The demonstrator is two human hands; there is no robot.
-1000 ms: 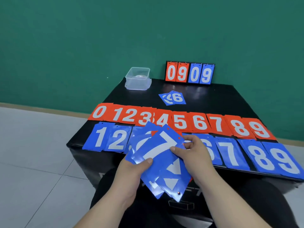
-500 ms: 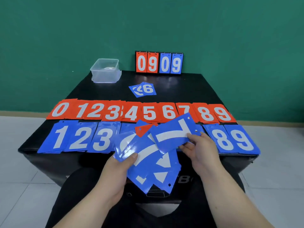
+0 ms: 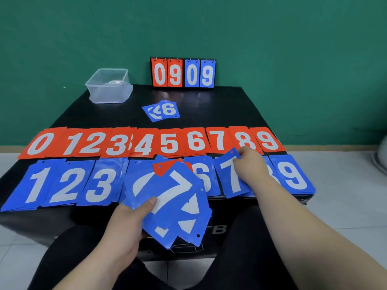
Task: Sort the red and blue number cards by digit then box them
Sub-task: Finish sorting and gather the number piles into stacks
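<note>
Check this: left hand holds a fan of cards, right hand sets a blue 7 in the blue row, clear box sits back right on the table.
The head view shows the clear box at the back left of the table. The rest holds: left hand holds the fan of cards, right hand sets the blue 7 in the blue row.

A black-framed flip scoreboard (image 3: 182, 73) reading 0909 stands at the far edge of a black table (image 3: 209, 105), before a green wall (image 3: 272, 38); pale floor tiles (image 3: 345, 206) lie below.
</note>
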